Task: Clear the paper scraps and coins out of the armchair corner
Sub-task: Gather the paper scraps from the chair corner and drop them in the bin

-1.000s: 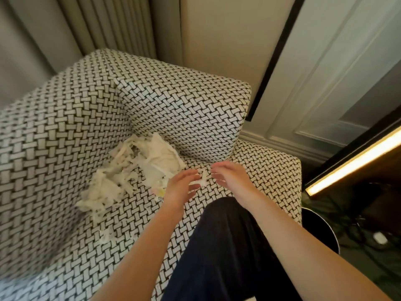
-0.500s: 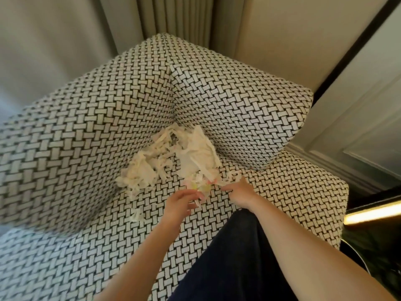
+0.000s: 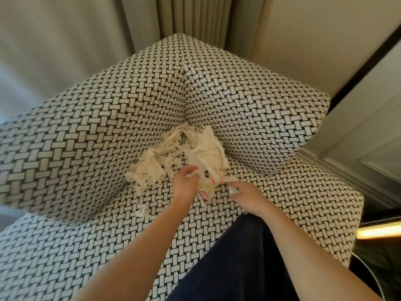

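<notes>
A heap of cream paper scraps [image 3: 173, 153] fills the inner corner of a black-and-white woven armchair [image 3: 86, 131], with a few pink and yellow bits [image 3: 208, 188] at its near edge. My left hand [image 3: 187, 185] reaches into the near side of the heap, fingers curled among the strips. My right hand [image 3: 246, 195] rests on the seat just right of the pile, fingertips pinching a small white scrap [image 3: 233, 189]. No coins show; the paper may cover them.
My dark-trousered knee [image 3: 238, 257] rests on the seat cushion. Curtains [image 3: 191, 18] hang behind the chair back. A panelled wall [image 3: 358, 137] and a lit strip [image 3: 379, 230] lie to the right, beyond the armrest.
The view has closed in on the corner. Both hands moved forward from the open seat to the pile's near edge; the left now digs into the strips, the right pinches a scrap.
</notes>
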The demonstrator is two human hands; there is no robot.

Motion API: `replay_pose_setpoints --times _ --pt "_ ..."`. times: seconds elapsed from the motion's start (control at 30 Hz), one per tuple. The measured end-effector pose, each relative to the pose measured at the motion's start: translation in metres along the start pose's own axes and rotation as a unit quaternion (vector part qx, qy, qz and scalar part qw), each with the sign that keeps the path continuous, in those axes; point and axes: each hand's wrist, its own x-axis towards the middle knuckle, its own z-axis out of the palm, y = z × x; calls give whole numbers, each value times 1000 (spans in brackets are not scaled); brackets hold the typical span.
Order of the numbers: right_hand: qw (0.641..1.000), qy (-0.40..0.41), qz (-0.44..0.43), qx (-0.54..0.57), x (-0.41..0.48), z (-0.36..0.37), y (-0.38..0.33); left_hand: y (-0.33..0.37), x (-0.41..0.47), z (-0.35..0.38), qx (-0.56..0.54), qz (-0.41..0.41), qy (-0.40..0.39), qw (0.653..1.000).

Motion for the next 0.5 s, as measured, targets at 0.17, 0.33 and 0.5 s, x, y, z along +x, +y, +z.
replay_pose_setpoints --times 0.17,0.33,0.5 --pt "984 138 -35 103 -14 -6 -1 10 26 20 215 89 22 972" --pt "957 237 -16 169 -17 -7 2 15 40 38 258 67 -34 963" --pt "938 277 -25 206 -16 -7 4 13 34 41 167 46 16 985"
